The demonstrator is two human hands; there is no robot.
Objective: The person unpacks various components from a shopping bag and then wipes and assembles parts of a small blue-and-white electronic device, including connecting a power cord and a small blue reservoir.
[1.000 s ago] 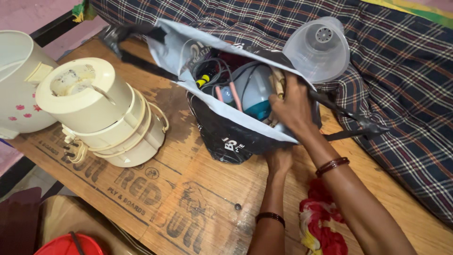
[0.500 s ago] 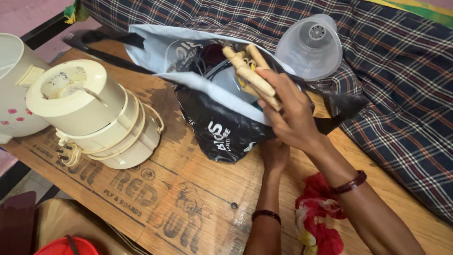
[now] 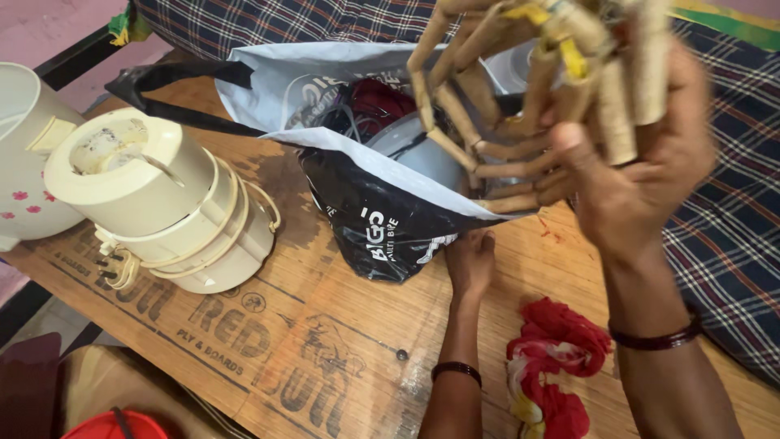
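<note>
plywood tabletop [image 3: 325,325] | plaid bedding [image 3: 731,236] behind | pink floor [image 3: 49,24] | warm indoor light

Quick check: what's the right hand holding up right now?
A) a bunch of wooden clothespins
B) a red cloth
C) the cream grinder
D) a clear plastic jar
A: the right hand grips a clothespin bunch raised above the bag; the red cloth lies on the board.

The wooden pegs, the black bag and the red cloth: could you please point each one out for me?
Wooden pegs [image 3: 520,97]: head view, on the middle of the bunch held in the right hand.
Black bag [image 3: 366,219]: head view, on its black front side.
Red cloth [image 3: 561,349]: head view, on its bunched middle.
</note>
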